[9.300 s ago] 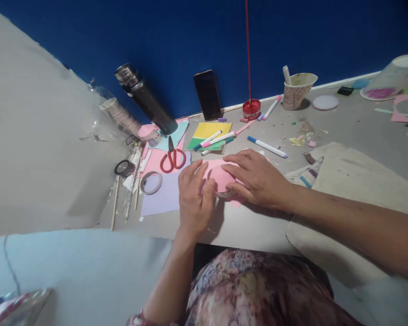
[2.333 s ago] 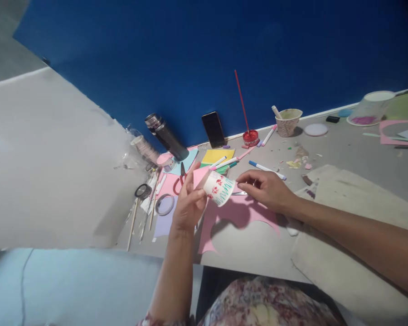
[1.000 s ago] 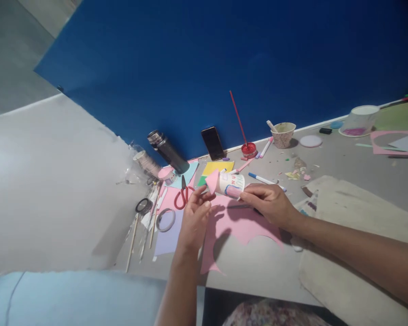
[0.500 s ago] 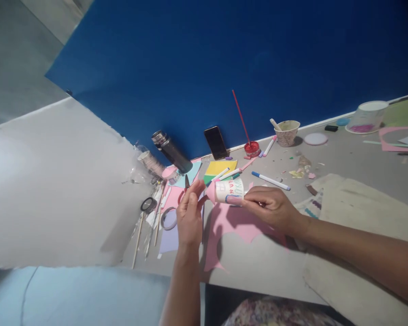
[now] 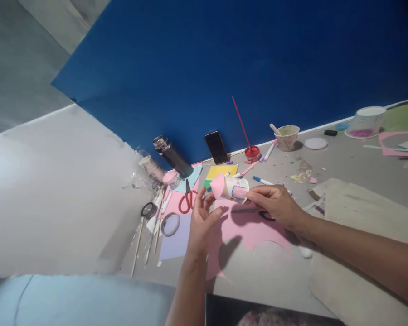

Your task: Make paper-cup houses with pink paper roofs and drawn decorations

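A small white paper cup (image 5: 238, 189) lies sideways in the air, with coloured marker drawing on its wall and a pink paper cone (image 5: 218, 186) on its left end. My right hand (image 5: 275, 203) pinches the cup by its right rim. My left hand (image 5: 204, 215) is just left of and below the cone, fingers apart and curved; whether a fingertip touches the cone I cannot tell. Under the cup is cut pink paper (image 5: 255, 228), with dark-handled scissors (image 5: 267, 215) lying on it. Red-handled scissors (image 5: 184, 203) lie left of my left hand.
Behind stand a dark flask (image 5: 175, 158), a phone (image 5: 216, 147), a red paint pot (image 5: 252, 154) with a stick, and a paper bowl (image 5: 287, 138). Tape rolls (image 5: 170, 224) and wooden sticks (image 5: 138, 246) lie left. A beige cloth (image 5: 363, 226) covers the right; markers and scraps are scattered about.
The cup has turned, showing its pink and blue drawing more fully. My left hand has moved right and lower, its fingers spreading, and uncovers the red-handled scissors.
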The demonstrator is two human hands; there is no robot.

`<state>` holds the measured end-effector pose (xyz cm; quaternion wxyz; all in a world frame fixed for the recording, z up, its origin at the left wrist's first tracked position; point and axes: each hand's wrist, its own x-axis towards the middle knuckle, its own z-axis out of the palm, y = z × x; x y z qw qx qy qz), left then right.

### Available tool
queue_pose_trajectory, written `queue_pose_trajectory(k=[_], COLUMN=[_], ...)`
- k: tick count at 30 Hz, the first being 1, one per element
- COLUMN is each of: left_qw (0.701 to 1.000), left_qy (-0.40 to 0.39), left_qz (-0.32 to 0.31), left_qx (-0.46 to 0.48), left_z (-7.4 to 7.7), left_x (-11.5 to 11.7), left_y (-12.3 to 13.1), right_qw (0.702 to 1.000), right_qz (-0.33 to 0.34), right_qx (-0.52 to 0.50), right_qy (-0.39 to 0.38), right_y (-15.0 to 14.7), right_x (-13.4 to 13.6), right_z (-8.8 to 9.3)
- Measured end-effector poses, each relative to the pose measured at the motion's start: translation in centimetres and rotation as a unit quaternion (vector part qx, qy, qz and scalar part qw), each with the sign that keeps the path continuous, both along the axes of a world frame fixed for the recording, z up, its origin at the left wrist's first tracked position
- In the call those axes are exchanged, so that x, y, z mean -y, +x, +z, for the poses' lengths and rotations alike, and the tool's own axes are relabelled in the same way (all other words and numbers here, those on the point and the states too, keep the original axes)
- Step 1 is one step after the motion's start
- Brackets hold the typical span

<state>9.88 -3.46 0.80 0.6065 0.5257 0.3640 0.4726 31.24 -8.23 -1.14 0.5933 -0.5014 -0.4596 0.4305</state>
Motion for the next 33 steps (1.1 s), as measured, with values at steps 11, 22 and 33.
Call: queue_pose_trajectory(k=[11,22,33], left_qw=[0.995,0.996,0.992], left_qy=[0.012,-0.016,0.055], left_qz=[0.08,0.017,0.11], left_qx=[0.055,0.081,0.037], left_z=[0.6,1.4,5.6], left_x=[0.5,0.0,-5.3], left_y=[3.8,0.9,-5.5], right_qw=[0.996,0.994,0.997], right_qz=[0.002,0.057,0.056], right_qx=[0.035,0.072,0.053], right_qy=[0.078,0.055,0.002], right_y=[-1.0,-1.1,-1.2], right_x=[0.8,1.4,1.2], right_z=[-0.1,0.2,-0.4])
